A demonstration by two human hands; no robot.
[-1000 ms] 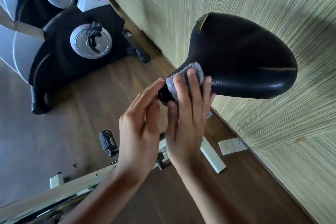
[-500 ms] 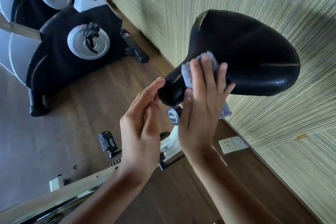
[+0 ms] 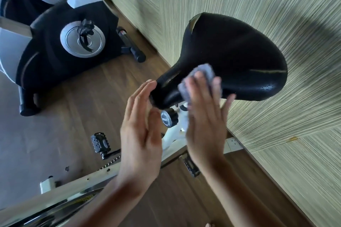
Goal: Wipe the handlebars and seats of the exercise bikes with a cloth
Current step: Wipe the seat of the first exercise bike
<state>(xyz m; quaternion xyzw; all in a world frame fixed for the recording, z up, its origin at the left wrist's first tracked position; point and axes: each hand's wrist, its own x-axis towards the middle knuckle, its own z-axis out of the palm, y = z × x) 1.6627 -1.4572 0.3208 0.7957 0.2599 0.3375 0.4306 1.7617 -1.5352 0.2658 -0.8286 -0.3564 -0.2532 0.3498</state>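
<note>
The right hand point(image 3: 204, 116), fingers slightly spread, presses a grey cloth point(image 3: 203, 72) on the black saddle point(image 3: 236, 55); the left hand point(image 3: 140, 134), fingers together, touches its nose.

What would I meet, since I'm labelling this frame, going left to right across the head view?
Black bike → leftmost pedal → left hand → knob → right hand → socket. Seat and cloth overlap the hands, so they are left out.
</note>
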